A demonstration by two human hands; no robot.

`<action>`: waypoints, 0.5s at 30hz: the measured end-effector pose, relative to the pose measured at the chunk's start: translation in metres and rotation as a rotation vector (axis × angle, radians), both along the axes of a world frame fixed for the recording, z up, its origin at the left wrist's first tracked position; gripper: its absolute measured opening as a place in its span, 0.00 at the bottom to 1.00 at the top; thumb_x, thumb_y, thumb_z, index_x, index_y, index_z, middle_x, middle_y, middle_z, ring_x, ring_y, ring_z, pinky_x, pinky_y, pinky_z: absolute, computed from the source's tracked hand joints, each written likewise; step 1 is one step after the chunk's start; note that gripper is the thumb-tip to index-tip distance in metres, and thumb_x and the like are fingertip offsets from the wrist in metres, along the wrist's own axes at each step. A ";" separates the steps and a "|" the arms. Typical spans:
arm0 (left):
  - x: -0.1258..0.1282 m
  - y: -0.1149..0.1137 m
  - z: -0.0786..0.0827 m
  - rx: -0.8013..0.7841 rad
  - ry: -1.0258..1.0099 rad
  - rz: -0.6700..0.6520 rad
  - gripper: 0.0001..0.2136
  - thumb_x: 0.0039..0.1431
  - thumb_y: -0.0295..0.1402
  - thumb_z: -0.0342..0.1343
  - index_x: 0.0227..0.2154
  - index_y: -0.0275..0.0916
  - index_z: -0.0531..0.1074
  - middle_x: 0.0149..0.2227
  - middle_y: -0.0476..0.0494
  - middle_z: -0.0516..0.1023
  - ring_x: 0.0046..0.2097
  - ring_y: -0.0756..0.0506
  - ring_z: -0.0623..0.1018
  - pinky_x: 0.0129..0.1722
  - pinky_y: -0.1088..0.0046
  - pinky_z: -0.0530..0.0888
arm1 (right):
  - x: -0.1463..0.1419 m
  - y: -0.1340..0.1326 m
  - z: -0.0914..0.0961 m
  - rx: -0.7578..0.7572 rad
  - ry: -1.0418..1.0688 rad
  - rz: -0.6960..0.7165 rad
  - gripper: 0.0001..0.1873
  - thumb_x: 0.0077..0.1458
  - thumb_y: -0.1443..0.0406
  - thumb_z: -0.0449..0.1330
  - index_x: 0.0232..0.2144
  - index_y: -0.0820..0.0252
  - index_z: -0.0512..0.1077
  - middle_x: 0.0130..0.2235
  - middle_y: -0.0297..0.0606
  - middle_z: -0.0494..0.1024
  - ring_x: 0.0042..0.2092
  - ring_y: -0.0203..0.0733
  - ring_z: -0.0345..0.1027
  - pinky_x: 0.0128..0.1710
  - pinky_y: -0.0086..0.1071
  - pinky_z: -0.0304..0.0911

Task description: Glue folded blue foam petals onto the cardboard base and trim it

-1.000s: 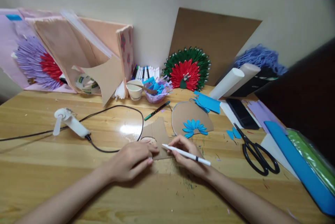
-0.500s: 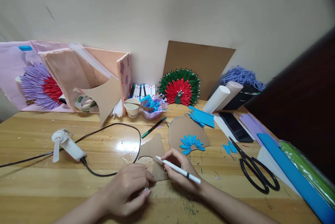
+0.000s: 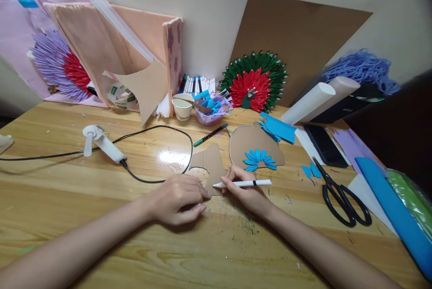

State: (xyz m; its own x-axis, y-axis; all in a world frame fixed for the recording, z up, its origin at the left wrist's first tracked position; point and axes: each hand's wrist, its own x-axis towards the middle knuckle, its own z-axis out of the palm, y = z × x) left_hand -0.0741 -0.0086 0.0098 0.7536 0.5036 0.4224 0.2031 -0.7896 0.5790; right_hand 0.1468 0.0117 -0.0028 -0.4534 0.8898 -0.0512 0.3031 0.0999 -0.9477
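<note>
My right hand [image 3: 245, 192] pinches a white pen [image 3: 241, 183], its tip resting on a small brown cardboard scrap [image 3: 209, 166] on the wooden table [image 3: 101, 199]. My left hand [image 3: 178, 197] lies beside it with the fingers curled down onto the scrap's near left edge, pressing on something I cannot make out beneath them. Just beyond the right hand lies a rounded cardboard shape [image 3: 249, 141] carrying a blue paper flower [image 3: 259, 159].
Black scissors [image 3: 340, 194] lie to the right, next to blue paper [image 3: 394, 210] and green paper. A white glue gun [image 3: 101, 142] with a black cord is at the left. A green marker [image 3: 210, 135], cups, pens, cardboard sheets and a red-green paper fan [image 3: 254, 83] line the wall.
The head view dipped back down after tilting up. The pen swung flatter, its tip now on the scrap's lower right edge. My left hand stayed on the scrap.
</note>
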 end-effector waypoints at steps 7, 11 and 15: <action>-0.001 0.001 -0.004 -0.025 0.001 0.002 0.08 0.53 0.25 0.50 0.35 0.35 0.72 0.36 0.40 0.79 0.39 0.45 0.77 0.41 0.68 0.74 | 0.000 0.001 0.000 0.106 -0.135 0.014 0.16 0.55 0.58 0.55 0.20 0.60 0.63 0.23 0.35 0.73 0.27 0.36 0.66 0.26 0.28 0.56; -0.001 0.001 -0.004 -0.027 -0.002 0.004 0.07 0.52 0.25 0.51 0.33 0.34 0.72 0.35 0.40 0.79 0.39 0.45 0.77 0.41 0.69 0.74 | 0.002 0.001 0.000 0.050 -0.074 0.043 0.17 0.56 0.58 0.54 0.19 0.59 0.62 0.21 0.33 0.73 0.25 0.35 0.66 0.26 0.28 0.57; -0.001 0.001 -0.004 -0.049 0.009 0.004 0.06 0.53 0.25 0.51 0.32 0.35 0.72 0.35 0.41 0.79 0.39 0.46 0.77 0.41 0.69 0.74 | 0.001 0.000 0.001 0.045 -0.052 0.015 0.14 0.55 0.58 0.55 0.22 0.59 0.64 0.24 0.34 0.74 0.27 0.36 0.67 0.27 0.28 0.58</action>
